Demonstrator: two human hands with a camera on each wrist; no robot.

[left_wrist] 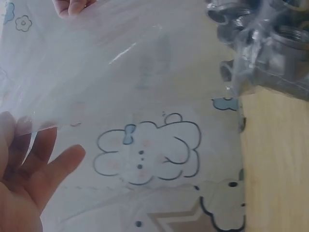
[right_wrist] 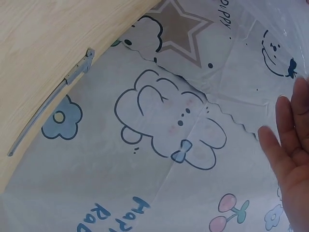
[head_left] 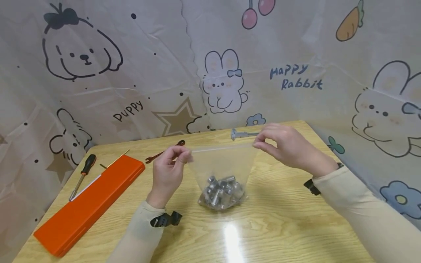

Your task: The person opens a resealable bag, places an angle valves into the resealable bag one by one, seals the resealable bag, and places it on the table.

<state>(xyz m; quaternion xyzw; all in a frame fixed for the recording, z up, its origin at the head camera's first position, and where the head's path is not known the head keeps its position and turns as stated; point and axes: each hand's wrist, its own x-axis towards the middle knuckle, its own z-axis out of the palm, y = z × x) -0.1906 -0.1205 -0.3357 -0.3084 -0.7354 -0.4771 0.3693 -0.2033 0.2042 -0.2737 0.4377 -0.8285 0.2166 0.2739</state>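
A clear plastic zip bag (head_left: 223, 162) hangs upright in front of me, its top edge stretched between both hands. Several shiny metal pipe fittings (head_left: 223, 191) lie in its bottom, also seen through the plastic in the left wrist view. My left hand (head_left: 168, 171) holds the bag's upper left corner, and my right hand (head_left: 289, 148) pinches the upper right corner. The bag's base is at or just above the table; contact is hard to tell. In the right wrist view, my right hand (right_wrist: 294, 150) is partly cut off by the frame edge.
On the wooden table (head_left: 279, 226), a long orange case (head_left: 88, 204) lies at left, beside a screwdriver (head_left: 83, 175) and a thin brass-coloured rod (head_left: 116, 159). A reddish wrench (head_left: 161, 155) lies behind my left hand, a caliper (head_left: 241, 134) near the back edge. A printed cloth (head_left: 158, 65) hangs behind.
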